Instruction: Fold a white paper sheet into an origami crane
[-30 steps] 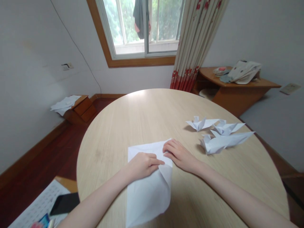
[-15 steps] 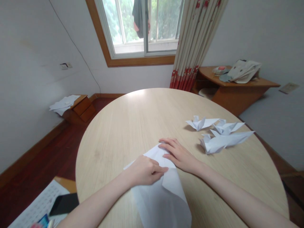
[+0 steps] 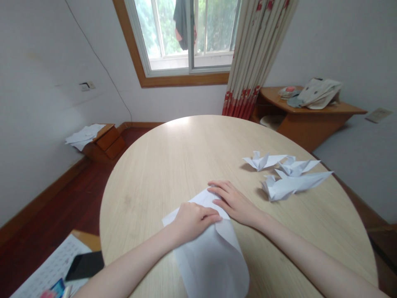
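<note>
A white sheet of paper (image 3: 214, 263) lies partly folded on the round table (image 3: 149, 178), its near part bulging in a loose curve. My left hand (image 3: 195, 221) is closed over the middle of the sheet, thumb and forefinger together at the fold's edge; its other fingertips are hidden. Farther up, my right hand (image 3: 234, 203) rests with fingers apart on the paper's far right edge. To the right sit three folded paper birds (image 3: 260, 160), (image 3: 296, 166), (image 3: 293, 186) with pointed tails.
At the lower left, a black phone (image 3: 85, 265) lies on printed sheets (image 3: 46, 265). A small drawer cabinet (image 3: 108, 140) carrying papers stands by the left wall. A corner desk (image 3: 313, 124) holds a pale bag (image 3: 321, 93) beyond the table, near a curtain (image 3: 248, 62).
My left forefinger, stretched out on the paper before, is now drawn in against the thumb, and the hand has shifted slightly. The right hand stays in place.
</note>
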A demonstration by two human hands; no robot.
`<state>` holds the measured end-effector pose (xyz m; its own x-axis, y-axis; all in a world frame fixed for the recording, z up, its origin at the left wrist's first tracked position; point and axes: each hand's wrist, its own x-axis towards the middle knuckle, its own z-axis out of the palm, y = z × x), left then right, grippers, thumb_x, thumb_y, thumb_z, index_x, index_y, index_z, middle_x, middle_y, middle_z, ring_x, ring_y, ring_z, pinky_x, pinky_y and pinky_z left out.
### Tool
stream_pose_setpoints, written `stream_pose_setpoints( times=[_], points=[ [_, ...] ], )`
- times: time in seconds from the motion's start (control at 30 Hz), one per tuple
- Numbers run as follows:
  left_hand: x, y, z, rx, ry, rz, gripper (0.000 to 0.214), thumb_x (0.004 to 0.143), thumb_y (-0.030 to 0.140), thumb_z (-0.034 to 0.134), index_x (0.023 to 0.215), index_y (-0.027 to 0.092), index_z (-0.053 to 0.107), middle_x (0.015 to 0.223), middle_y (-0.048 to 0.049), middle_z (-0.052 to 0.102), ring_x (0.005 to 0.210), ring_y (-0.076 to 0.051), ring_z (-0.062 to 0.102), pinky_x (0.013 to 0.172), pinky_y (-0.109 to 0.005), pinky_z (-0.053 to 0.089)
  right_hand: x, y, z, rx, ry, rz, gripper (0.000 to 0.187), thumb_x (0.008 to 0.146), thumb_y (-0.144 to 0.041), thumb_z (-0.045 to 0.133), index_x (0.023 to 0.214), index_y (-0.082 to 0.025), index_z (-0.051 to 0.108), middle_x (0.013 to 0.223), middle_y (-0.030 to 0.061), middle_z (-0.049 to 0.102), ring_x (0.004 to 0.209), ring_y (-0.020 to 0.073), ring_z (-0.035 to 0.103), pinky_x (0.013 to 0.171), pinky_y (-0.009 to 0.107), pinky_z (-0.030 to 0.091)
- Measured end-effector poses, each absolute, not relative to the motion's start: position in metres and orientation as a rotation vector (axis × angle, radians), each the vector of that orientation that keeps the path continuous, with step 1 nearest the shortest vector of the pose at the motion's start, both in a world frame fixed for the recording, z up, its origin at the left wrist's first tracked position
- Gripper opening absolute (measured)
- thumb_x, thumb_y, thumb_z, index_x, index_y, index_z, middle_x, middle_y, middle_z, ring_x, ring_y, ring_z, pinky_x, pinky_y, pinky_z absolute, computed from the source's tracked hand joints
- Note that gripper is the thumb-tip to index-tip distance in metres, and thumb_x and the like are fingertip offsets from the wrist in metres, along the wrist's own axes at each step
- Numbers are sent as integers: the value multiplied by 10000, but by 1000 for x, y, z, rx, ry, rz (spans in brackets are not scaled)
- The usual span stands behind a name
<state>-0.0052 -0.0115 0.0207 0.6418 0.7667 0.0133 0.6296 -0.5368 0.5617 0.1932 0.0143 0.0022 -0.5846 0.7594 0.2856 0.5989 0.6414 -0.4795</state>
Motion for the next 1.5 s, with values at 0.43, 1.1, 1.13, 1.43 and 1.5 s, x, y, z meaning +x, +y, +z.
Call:
stream_pose_setpoints(
  times=[0.43, 1.1, 1.13, 1.43, 1.5],
  points=[
    [-7, -10, 15, 2629, 939, 171, 320, 966, 354, 470, 1251, 291, 601, 904, -41, 759, 777, -184, 718, 642, -240, 475, 197, 21, -13, -1144, -2411, 319, 391, 953, -304, 455, 1317, -178, 520, 1372, 134, 524, 1257, 255, 478, 1022, 481, 416],
    [-7, -9, 16, 2644, 924, 157, 313, 966, 338, 467, 1243, 293, 607, 890, -36, 759, 785, -182, 719, 631, -233, 478, 196, 14, -9, -1207, -2598, -58, 438, 959, -297, 425, 1348, -109, 500, 1396, 135, 498, 1355, 267, 374, 1090, 514, 339],
    [-7, -9, 16, 2648, 927, 159, 318, 968, 339, 462, 1246, 283, 605, 881, -42, 759, 775, -183, 719, 628, -235, 480, 196, 13, -9, -1229, -2605, -54, 448, 959, -302, 425, 1357, -108, 487, 1409, 136, 483, 1361, 268, 362, 1098, 517, 325],
    [-6, -9, 15, 2686, 928, 161, 322, 972, 338, 451, 1220, 219, 619, 836, -61, 756, 731, -197, 718, 604, -248, 484, 194, 13, -4, -1333, -2670, -76, 483, 966, -331, 393, 1370, -75, 461, 1449, 156, 423, 1379, 296, 320, 1106, 535, 291],
    [-6, -10, 11, 2704, 950, 180, 313, 967, 350, 462, 1202, 226, 628, 818, -56, 755, 711, -191, 715, 588, -242, 473, 195, 14, -5, -1347, -2663, -81, 494, 966, -350, 389, 1379, -87, 452, 1459, 153, 408, 1383, 296, 309, 1104, 539, 291]
  ],
)
